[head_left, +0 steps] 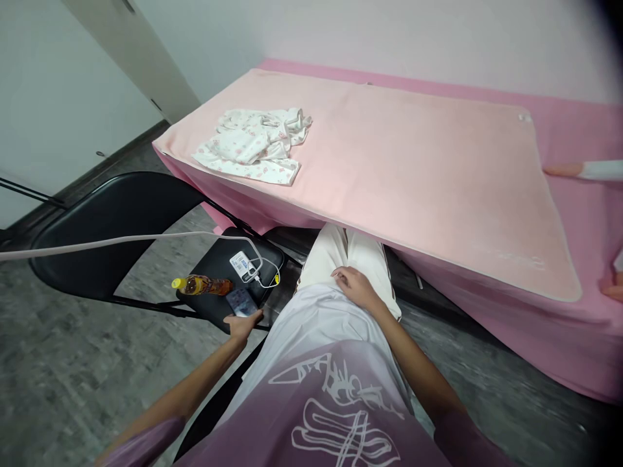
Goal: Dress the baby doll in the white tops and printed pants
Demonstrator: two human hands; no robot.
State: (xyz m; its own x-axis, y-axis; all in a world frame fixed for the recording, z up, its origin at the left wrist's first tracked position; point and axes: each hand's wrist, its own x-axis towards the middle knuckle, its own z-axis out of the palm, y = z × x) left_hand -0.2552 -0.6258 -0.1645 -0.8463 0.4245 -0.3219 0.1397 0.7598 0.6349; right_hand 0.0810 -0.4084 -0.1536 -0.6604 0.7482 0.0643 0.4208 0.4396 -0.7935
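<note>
My left hand (pixel 243 322) reaches down to the seat of a black folding chair (pixel 202 266). Its thumb and fingers are around the near end of a dark smartphone (pixel 241 302), low over the seat. A drink bottle with a yellow cap (pixel 209 286) lies on its side beside the phone. Just beyond sits a white power bank (pixel 241 265) with a white cable (pixel 260 263) looped by it. My right hand (pixel 357 287) rests on my lap, fingers loosely bent and apart, holding nothing that I can see.
A table with a pale pink mat (pixel 428 175) stands before me, over a darker pink cloth (pixel 569 337). Crumpled white floral clothing (pixel 257 146) lies at its left. At the right edge is a white, sleeve-like thing (pixel 601 170) with a skin-toned end. A thick cable crosses the chair.
</note>
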